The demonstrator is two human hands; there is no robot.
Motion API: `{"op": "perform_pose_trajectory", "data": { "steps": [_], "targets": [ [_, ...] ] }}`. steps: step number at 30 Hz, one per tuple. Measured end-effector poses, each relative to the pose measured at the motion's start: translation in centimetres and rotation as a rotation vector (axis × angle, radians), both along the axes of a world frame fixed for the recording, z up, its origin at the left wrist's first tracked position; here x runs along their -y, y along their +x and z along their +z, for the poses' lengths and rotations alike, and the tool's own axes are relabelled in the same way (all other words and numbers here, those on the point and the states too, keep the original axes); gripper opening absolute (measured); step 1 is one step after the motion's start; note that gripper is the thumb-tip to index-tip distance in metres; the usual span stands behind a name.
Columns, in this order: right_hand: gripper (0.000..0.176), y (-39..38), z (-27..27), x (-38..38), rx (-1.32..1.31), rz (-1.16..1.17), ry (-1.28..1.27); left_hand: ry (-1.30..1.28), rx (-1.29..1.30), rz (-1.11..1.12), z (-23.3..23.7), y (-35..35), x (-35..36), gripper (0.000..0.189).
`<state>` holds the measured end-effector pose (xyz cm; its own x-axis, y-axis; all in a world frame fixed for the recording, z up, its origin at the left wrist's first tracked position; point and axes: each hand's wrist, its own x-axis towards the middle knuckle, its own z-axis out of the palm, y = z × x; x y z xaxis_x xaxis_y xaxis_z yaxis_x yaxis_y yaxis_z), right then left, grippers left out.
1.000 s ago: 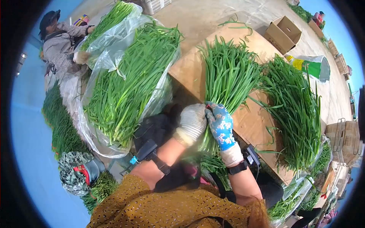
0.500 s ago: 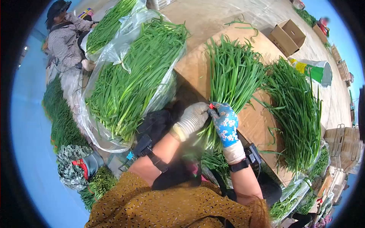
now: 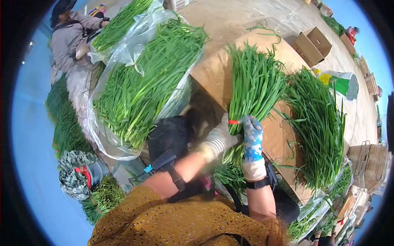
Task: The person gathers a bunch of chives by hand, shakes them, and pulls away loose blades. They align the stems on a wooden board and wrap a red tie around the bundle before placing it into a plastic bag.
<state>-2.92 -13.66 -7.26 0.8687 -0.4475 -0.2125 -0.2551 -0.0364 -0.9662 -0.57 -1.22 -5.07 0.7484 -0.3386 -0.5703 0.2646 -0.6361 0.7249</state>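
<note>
A bunch of garlic chives [image 3: 254,82] lies over a wooden board in front of me, leaves pointing away. A red band [image 3: 234,121] crosses its stems. My left hand [image 3: 221,138], in a striped pale glove, grips the stems from the left, just below the band. My right hand [image 3: 253,133], in a blue flowered glove, is closed at the band's right end; its fingertips are partly hidden. More loose garlic chives [image 3: 316,127] lie on the board to the right.
The wooden board [image 3: 209,76] has its edge near my knees. A plastic-lined heap of chives [image 3: 152,78] stands left. Beyond it sits another person [image 3: 67,41]. A cardboard box [image 3: 312,45], a green-and-white sack [image 3: 340,84] and a wire-handled basket [image 3: 367,160] are to the right.
The red band, pinched between both hands earlier, now lies across the stems. My left hand has moved down around the stems, and my right hand has shifted slightly right.
</note>
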Motion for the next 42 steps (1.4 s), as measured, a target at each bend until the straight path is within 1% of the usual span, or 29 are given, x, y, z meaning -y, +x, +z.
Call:
{"op": "perform_pose_trajectory", "data": {
  "steps": [1,2,4,5,7,8,9,10,12,13,14,15,17,18,21,25,27,29,30,31,32,33,34,35,36,37,40,41,42],
  "targets": [
    [0.018,-0.7,0.1,0.3,0.009,-0.06,0.169,0.008,0.015,-0.015,0.3,-0.3,0.3,0.113],
    [0.014,-1.2,-0.9,0.9,0.027,-0.152,0.346,0.092,0.131,-0.051,-0.1,-1.1,0.9,0.113],
    [0.011,-3.2,-1.3,2.5,0.078,-0.167,0.651,0.254,0.36,-0.125,-0.5,-2.9,2.6,0.113],
    [0.011,-3.4,-1.2,3.0,0.052,-0.247,0.693,0.289,0.411,-0.148,-0.3,-3.5,3.1,0.109],
    [0.012,-3.4,-0.9,3.9,0.01,-0.404,0.777,0.144,0.368,-0.231,0.0,-2.5,2.6,0.099],
    [0.012,-3.8,-1.0,4.8,0.007,-0.37,0.819,0.072,0.345,-0.272,0.2,-1.7,2.0,0.095],
    [0.013,-4.4,-1.6,6.2,0.008,-0.338,0.862,-0.151,0.11,-0.242,-0.8,-0.1,1.7,0.077],
    [0.013,-5.2,-2.3,7.6,0.007,-0.307,0.903,-0.447,-0.008,-0.212,-1.9,0.7,1.6,0.058],
    [0.015,-6.6,-3.8,9.4,-0.05,-0.313,0.996,-0.496,-0.095,-0.298,-2.7,2.2,1.5,0.048],
    [0.015,-7.1,-4.0,9.9,-0.067,-0.333,1.044,-0.495,0.028,-0.246,-2.1,1.8,2.0,0.037],
    [0.016,-7.6,-4.3,10.3,-0.087,-0.355,1.092,-0.463,0.125,-0.21,-2.4,1.2,2.5,0.035],
    [0.018,-7.9,-5.0,10.8,-0.018,-0.284,1.137,-0.43,0.222,-0.173,-3.1,0.5,3.0,0.032],
    [0.018,-8.2,-5.6,11.6,-0.049,-0.329,1.194,-0.398,0.41,-0.121,-3.1,-1.1,3.7,0.023],
    [0.018,-8.3,-5.9,11.9,-0.066,-0.349,1.225,-0.328,0.488,-0.181,-3.2,-1.3,4.0,0.022],
    [0.018,-8.0,-5.9,12.0,-0.075,-0.334,1.131,-0.149,0.684,-0.302,-2.8,-1.5,4.4,0.016],
    [0.014,-7.6,-6.6,11.9,-0.079,-0.351,1.16,-0.166,0.867,-0.441,-2.5,0.0,4.4,0.014],
    [0.015,-7.7,-6.8,12.1,-0.071,-0.278,1.106,-0.042,0.904,-0.576,-1.9,1.0,4.7,0.014],
    [0.015,-7.5,-6.3,11.7,-0.081,-0.319,1.036,0.063,0.863,-0.649,-1.6,1.7,5.4,0.014],
    [0.015,-7.4,-6.0,11.5,-0.086,-0.34,1.001,0.027,0.808,-0.564,-1.5,2.0,5.9,0.015],
    [0.015,-7.5,-5.7,11.6,-0.039,-0.254,0.972,-0.008,0.752,-0.479,-1.7,2.3,6.4,0.015],
    [0.015,-7.4,-5.4,11.4,-0.048,-0.29,0.956,-0.041,0.695,-0.394,-2.0,2.6,6.7,0.015],
    [0.015,-7.3,-5.2,11.2,-0.061,-0.323,0.941,-0.122,0.639,-0.306,-3.4,3.1,6.7,0.023],
    [0.015,-6.9,-3.9,10.6,-0.072,-0.355,0.926,-0.257,0.477,-0.177,-4.5,3.2,6.8,0.027],
    [0.016,-6.6,-2.7,10.0,-0.056,-0.386,1.01,-0.39,0.314,-0.049,-5.5,3.4,7.0,0.032],
    [0.016,-6.6,-3.1,10.3,-0.061,-0.378,1.003,-0.521,0.147,0.075,-6.5,3.6,7.3,0.036],
    [0.017,-6.6,-4.0,10.7,-0.064,-0.371,0.992,-0.351,-0.036,-0.097,-8.3,5.8,7.8,0.055],
    [0.016,-6.7,-5.4,11.6,-0.076,-0.335,1.027,-0.722,-0.431,0.021,0.0,4.3,8.2,0.064],
    [0.016,-6.4,-5.1,11.5,-0.094,-0.331,1.059,-0.38,-0.053,-0.07,-0.4,4.2,9.9,0.067],
    [0.015,-6.1,-4.8,11.3,-0.113,-0.322,1.091,-0.485,0.065,-0.123,-0.9,2.8,10.3,0.066]
  ]
}}
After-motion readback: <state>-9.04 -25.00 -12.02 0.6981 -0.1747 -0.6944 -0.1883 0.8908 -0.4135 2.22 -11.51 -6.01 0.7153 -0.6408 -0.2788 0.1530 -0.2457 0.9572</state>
